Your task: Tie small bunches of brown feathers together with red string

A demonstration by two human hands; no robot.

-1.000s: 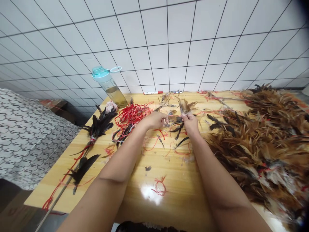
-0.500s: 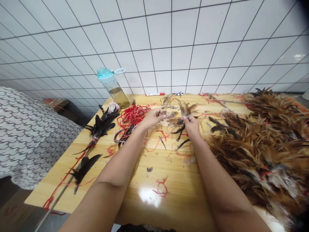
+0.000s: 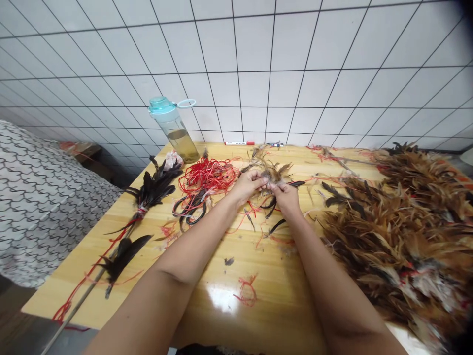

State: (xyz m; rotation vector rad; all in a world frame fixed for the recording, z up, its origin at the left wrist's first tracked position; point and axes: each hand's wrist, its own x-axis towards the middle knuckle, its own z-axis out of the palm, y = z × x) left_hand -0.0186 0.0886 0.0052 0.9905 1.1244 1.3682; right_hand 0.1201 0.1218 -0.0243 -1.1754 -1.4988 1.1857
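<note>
Both of my hands meet over the far middle of the table. My right hand (image 3: 287, 198) pinches a small bunch of brown feathers (image 3: 275, 172) by its base. Closed fingertips of my left hand (image 3: 248, 186) touch the same bunch from the left; whether they grip its quills or something finer is hidden. A tangle of red cord (image 3: 207, 175) lies left of my left hand, with black-handled scissors (image 3: 190, 209) partly under it. Loose dark feathers (image 3: 277, 226) lie just below my hands.
At left, black feathers (image 3: 157, 190) are bound to a stick (image 3: 86, 303) reaching past the table edge. A large heap of brown feathers (image 3: 402, 222) covers the right side. A water bottle (image 3: 179, 138) and a red marker (image 3: 239, 143) stand and lie near the tiled wall.
My left hand has moved right to the feather bunch, and my right hand has shifted slightly left. The fingertips now meet, where there was a gap before.
</note>
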